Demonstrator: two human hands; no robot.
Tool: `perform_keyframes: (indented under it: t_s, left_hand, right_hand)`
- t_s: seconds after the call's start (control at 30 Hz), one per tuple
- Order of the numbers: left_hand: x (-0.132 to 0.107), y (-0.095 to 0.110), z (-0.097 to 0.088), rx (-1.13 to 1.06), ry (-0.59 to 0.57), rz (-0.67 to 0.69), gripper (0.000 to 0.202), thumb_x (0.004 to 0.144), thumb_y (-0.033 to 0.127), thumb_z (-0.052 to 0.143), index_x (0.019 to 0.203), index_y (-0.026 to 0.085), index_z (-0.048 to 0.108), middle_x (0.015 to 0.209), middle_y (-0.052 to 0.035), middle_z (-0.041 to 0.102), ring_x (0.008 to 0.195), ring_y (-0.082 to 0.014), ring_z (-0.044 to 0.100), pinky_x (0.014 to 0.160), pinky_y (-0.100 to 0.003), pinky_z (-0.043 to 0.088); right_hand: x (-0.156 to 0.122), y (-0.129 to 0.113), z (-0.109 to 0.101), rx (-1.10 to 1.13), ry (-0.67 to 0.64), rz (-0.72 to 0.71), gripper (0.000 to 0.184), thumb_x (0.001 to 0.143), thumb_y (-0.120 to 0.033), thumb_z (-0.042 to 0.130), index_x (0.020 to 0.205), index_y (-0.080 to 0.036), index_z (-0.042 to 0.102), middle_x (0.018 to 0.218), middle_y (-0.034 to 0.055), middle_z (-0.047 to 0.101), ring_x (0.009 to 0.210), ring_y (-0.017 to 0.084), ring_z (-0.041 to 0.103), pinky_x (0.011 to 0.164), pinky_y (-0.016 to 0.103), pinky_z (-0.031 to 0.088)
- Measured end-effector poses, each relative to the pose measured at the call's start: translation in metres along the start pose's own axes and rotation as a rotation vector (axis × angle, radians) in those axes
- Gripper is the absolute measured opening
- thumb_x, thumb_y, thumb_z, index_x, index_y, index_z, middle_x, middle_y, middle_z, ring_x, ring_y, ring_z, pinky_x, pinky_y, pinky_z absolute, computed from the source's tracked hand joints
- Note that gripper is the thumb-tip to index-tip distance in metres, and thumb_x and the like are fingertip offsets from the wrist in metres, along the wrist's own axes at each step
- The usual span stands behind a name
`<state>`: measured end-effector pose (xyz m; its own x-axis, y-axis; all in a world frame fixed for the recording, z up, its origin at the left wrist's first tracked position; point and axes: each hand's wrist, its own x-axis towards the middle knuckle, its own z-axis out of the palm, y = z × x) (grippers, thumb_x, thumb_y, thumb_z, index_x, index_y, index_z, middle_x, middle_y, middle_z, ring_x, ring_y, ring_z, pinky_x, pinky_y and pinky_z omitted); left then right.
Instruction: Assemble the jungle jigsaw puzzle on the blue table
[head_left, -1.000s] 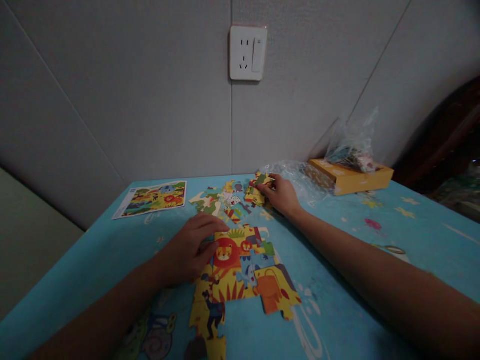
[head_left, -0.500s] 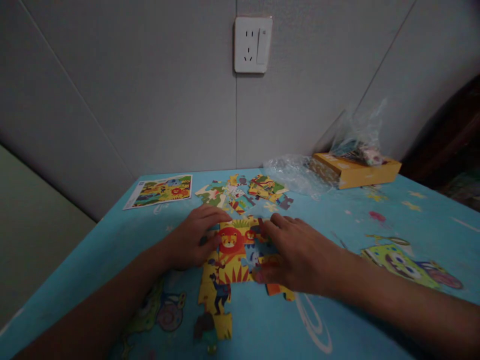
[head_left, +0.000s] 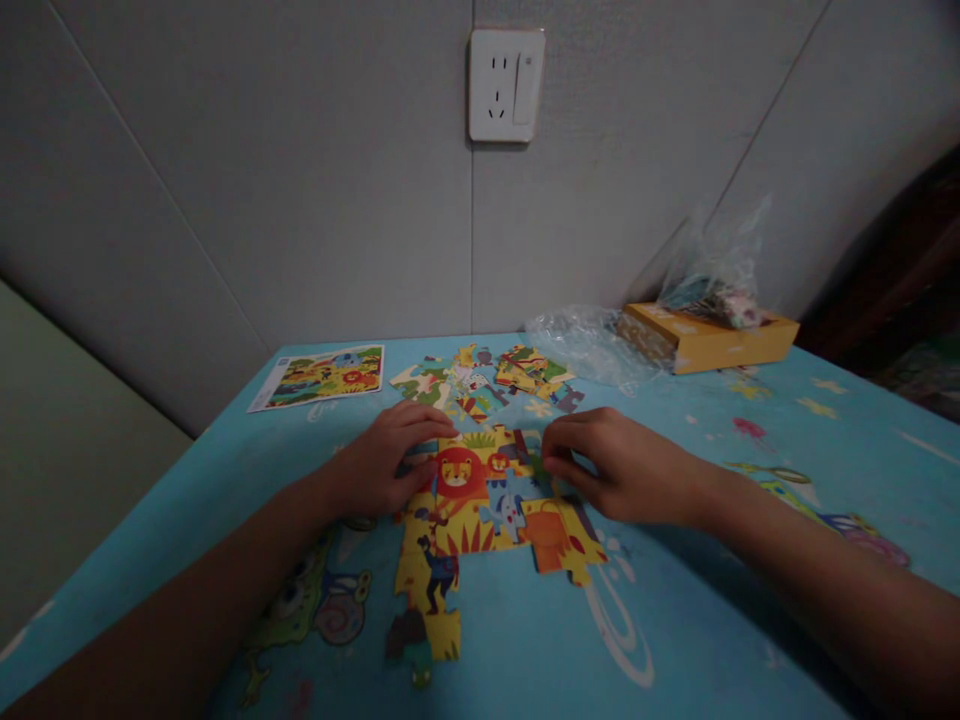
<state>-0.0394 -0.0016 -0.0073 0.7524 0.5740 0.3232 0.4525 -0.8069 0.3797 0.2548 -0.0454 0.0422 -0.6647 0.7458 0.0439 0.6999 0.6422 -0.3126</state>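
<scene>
A partly joined jigsaw puzzle [head_left: 471, 540] lies on the table in front of me, with a red-maned lion, a small lion and yellow ground printed on it. My left hand [head_left: 386, 455] rests at its left edge, fingers apart, the fingertips touching the lion part. At the right edge my right hand [head_left: 611, 465] is closed in a pinch on a puzzle piece [head_left: 538, 465] with green on it, mostly covered by the fingers. Below that hand, a joined section with an orange shape [head_left: 551, 535] sticks out to the right. A narrow strip of pieces [head_left: 441, 575] runs toward me on the left.
Loose puzzle pieces [head_left: 476, 385] lie behind the puzzle. A picture card [head_left: 319, 380] is at the back left. Crumpled clear plastic [head_left: 592, 345] and a yellow box [head_left: 735, 347] stand at the back right. A wall with a socket [head_left: 506, 85] borders the blue tablecloth [head_left: 690, 620].
My right hand has drawn back up and to the right, uncovering the orange section. Its fingers are now pinched at the upper right edge. My left hand has hardly moved.
</scene>
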Motion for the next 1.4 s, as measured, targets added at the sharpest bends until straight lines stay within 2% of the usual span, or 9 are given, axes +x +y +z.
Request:
perform_keyframes:
  t_s: [0.17, 0.33, 0.43, 0.7, 0.83, 0.93, 1.07, 1.17, 1.4]
  left_hand:
    - [-0.001, -0.002, 0.001, 0.006, -0.001, 0.003, 0.032, 0.089, 0.018, 0.053, 0.119, 0.018, 0.061, 0.125, -0.0124, 0.059, 0.118, -0.0275, 0.054, 0.102, -0.053, 0.043]
    - [0.001, -0.002, 0.001, 0.012, -0.002, 0.02, 0.031, 0.09, 0.018, 0.052, 0.12, 0.018, 0.061, 0.125, -0.0125, 0.059, 0.116, -0.0276, 0.054, 0.101, -0.053, 0.044]
    - [0.002, 0.0, 0.0, 0.032, -0.014, 0.024, 0.03, 0.09, 0.019, 0.053, 0.12, 0.018, 0.061, 0.125, -0.0123, 0.058, 0.116, -0.0275, 0.054, 0.101, -0.052, 0.043]
    - [0.004, 0.008, -0.007, 0.088, -0.087, 0.015, 0.033, 0.09, 0.019, 0.053, 0.122, 0.018, 0.059, 0.126, -0.0125, 0.057, 0.117, -0.0267, 0.053, 0.101, -0.047, 0.045]
    - [0.004, 0.009, -0.008, 0.081, -0.088, 0.016, 0.032, 0.091, 0.022, 0.053, 0.122, 0.019, 0.059, 0.126, -0.0121, 0.058, 0.116, -0.0265, 0.054, 0.1, -0.046, 0.045]
    - [0.004, 0.009, -0.009, 0.082, -0.088, 0.01, 0.032, 0.092, 0.021, 0.052, 0.123, 0.02, 0.059, 0.126, -0.0124, 0.058, 0.116, -0.0265, 0.054, 0.1, -0.046, 0.046]
    - [0.004, 0.009, -0.008, 0.091, -0.087, 0.03, 0.033, 0.091, 0.019, 0.053, 0.123, 0.018, 0.059, 0.126, -0.0131, 0.059, 0.116, -0.0266, 0.055, 0.099, -0.046, 0.047]
    - [0.004, 0.007, -0.007, 0.107, -0.074, 0.043, 0.034, 0.091, 0.02, 0.053, 0.124, 0.016, 0.058, 0.126, -0.014, 0.059, 0.117, -0.0273, 0.055, 0.101, -0.047, 0.046]
    - [0.002, 0.005, -0.007, 0.107, -0.06, 0.016, 0.04, 0.091, 0.029, 0.055, 0.13, 0.017, 0.053, 0.13, -0.0145, 0.059, 0.123, -0.0299, 0.052, 0.106, -0.051, 0.042]
  right_hand:
    - [0.004, 0.006, 0.004, 0.011, -0.017, -0.02, 0.017, 0.089, -0.022, 0.053, 0.078, -0.015, 0.064, 0.071, 0.0044, 0.065, 0.062, 0.014, 0.054, 0.06, 0.027, 0.035]
    - [-0.002, -0.002, -0.002, -0.048, -0.109, 0.012, 0.041, 0.074, -0.059, 0.069, 0.081, -0.018, 0.066, 0.069, 0.0028, 0.064, 0.058, 0.015, 0.052, 0.055, 0.027, 0.028]
    - [-0.008, -0.009, -0.003, -0.137, -0.129, 0.005, 0.055, 0.063, -0.068, 0.073, 0.088, -0.019, 0.066, 0.075, 0.0046, 0.067, 0.06, 0.017, 0.054, 0.054, 0.028, 0.025]
    - [-0.007, -0.014, -0.001, -0.097, -0.12, -0.018, 0.046, 0.065, -0.058, 0.074, 0.082, -0.018, 0.06, 0.077, 0.0045, 0.063, 0.06, 0.015, 0.048, 0.052, 0.027, 0.022]
    - [-0.005, -0.005, 0.002, 0.192, -0.079, -0.031, 0.014, 0.079, -0.029, 0.065, 0.079, -0.017, 0.057, 0.067, -0.001, 0.056, 0.058, 0.011, 0.044, 0.053, 0.024, 0.027]
    - [0.0, 0.006, 0.001, 0.373, 0.057, 0.089, 0.014, 0.086, -0.022, 0.053, 0.074, -0.016, 0.055, 0.059, -0.003, 0.049, 0.053, 0.01, 0.04, 0.051, 0.023, 0.028]
    - [0.006, 0.03, -0.005, 0.112, 0.327, 0.394, 0.019, 0.088, -0.022, 0.048, 0.08, -0.014, 0.064, 0.066, 0.003, 0.062, 0.058, 0.013, 0.051, 0.054, 0.025, 0.032]
    - [0.008, 0.053, -0.006, -0.105, 0.36, 0.56, 0.024, 0.087, -0.021, 0.048, 0.088, -0.013, 0.071, 0.079, 0.0093, 0.071, 0.069, 0.018, 0.061, 0.06, 0.026, 0.036]
    - [0.009, 0.064, 0.007, -0.201, 0.339, 0.551, 0.025, 0.086, -0.023, 0.055, 0.094, -0.01, 0.075, 0.096, 0.018, 0.071, 0.092, 0.026, 0.063, 0.08, 0.034, 0.045]
